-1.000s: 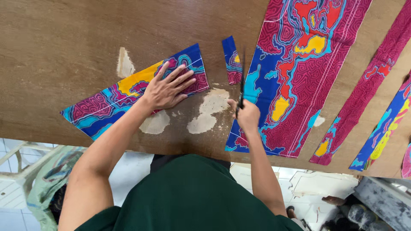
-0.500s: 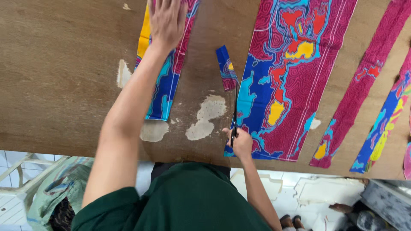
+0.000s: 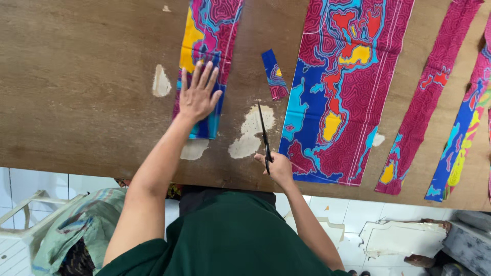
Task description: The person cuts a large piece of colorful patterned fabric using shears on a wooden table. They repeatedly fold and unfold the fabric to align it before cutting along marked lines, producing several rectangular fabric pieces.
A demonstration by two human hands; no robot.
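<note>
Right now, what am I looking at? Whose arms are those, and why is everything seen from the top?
The picture comes from a small camera worn on a person's head, so you look down at their own two arms. There is no machine here, only bare hands. The person wears a dark green top and stands at a brown wooden table with pale worn patches. The left hand lies flat, fingers spread, on a strip of colourful patterned cloth. The right hand has a grip on black scissors, whose blades point away across the wood. Beside them lie a wide piece of the same bright cloth, a tiny scrap, and narrower strips off to the right.
</note>
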